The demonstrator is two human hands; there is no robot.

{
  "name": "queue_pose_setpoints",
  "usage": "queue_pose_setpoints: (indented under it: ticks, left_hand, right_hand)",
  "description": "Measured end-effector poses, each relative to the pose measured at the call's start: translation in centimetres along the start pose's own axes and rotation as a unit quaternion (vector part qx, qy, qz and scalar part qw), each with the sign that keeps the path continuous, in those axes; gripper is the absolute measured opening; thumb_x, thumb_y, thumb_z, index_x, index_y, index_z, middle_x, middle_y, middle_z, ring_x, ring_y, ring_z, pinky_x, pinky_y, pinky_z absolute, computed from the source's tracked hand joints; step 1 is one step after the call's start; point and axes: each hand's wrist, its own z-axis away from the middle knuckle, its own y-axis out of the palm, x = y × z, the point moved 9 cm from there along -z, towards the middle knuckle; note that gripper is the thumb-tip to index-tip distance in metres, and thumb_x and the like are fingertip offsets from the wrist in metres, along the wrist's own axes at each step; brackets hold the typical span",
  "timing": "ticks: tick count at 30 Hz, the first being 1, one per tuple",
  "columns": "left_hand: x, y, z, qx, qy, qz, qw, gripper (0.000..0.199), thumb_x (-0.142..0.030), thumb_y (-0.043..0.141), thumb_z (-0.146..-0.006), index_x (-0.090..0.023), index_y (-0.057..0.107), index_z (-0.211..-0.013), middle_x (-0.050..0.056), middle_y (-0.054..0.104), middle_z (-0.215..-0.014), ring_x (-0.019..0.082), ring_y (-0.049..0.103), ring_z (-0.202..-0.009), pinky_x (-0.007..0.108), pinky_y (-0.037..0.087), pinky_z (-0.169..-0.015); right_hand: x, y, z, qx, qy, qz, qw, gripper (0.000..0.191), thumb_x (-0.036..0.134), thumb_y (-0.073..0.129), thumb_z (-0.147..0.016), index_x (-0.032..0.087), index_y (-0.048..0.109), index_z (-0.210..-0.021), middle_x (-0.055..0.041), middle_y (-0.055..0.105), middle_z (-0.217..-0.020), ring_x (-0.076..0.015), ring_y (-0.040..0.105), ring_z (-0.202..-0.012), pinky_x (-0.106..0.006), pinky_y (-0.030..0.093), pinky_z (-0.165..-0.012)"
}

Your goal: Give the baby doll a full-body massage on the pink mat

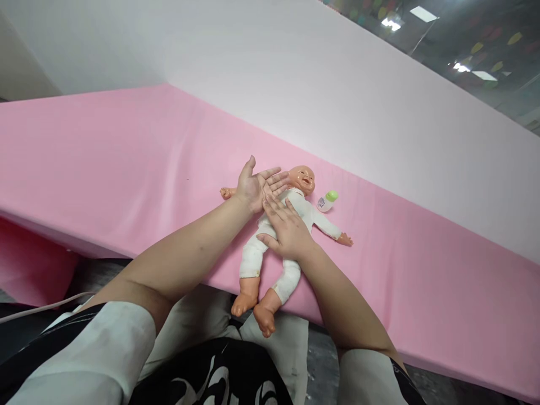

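Observation:
A baby doll [253,256] with a white cloth body lies face up on the pink-covered table, its head away from me and its feet at the near edge. Above its chest, my left hand [253,188] is turned palm up with the fingers stretched out. My right hand [291,230] is palm down over the doll's belly, fingers extended, their tips touching the left palm near the finger bases. Neither hand holds anything. Both hands hide part of the doll's torso. Beside the doll's head lies a small clear bottle [324,203] with a green cap.
The pink table cover [439,281] stretches to both sides. A pale wall [295,73] rises directly behind it, with a window [464,45] at the upper right. A thin cable [46,308] runs at the lower left, near a red surface [34,259].

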Motion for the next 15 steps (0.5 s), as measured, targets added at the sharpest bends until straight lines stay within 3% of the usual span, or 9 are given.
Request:
queue_pose_setpoints:
  ticks: [4,10,15]
  left_hand:
    - [0.7,0.3,0.2,0.008,-0.007,0.01,1.0,0.086,-0.078,0.043,-0.096,-0.014,0.054,-0.152,0.022,0.075,-0.127,0.036,0.073,-0.121,0.047,0.059,-0.102]
    - [4.2,1.5,0.9,0.026,-0.064,-0.005,0.998,0.083,-0.075,0.042,-0.099,-0.005,0.065,-0.136,0.026,0.076,-0.12,0.037,0.074,-0.117,0.05,0.054,-0.107]
    - [5.7,1.8,1.1,0.036,-0.099,-0.009,0.994,0.081,-0.079,0.045,-0.095,-0.012,0.067,-0.135,0.022,0.077,-0.124,0.037,0.074,-0.119,0.051,0.052,-0.111]
  right_hand:
    - [0.4,-0.1,-0.1,0.001,-0.005,0.001,1.0,0.097,0.073,0.044,-0.102,0.009,0.018,-0.171,-0.0182,0.026,-0.176,-0.0313,0.02,-0.166,-0.057,0.012,-0.137]
    - [-0.5,-0.4,0.0,-0.023,0.033,0.01,0.999,0.106,0.076,0.047,-0.098,0.01,0.008,-0.172,-0.018,0.019,-0.178,-0.0316,0.008,-0.168,-0.059,0.007,-0.136]
    - [-1.4,-0.4,0.0,-0.041,0.064,0.034,0.997,0.104,0.072,0.05,-0.099,0.014,0.004,-0.172,-0.0172,0.014,-0.179,-0.0337,0.006,-0.168,-0.062,0.003,-0.135]
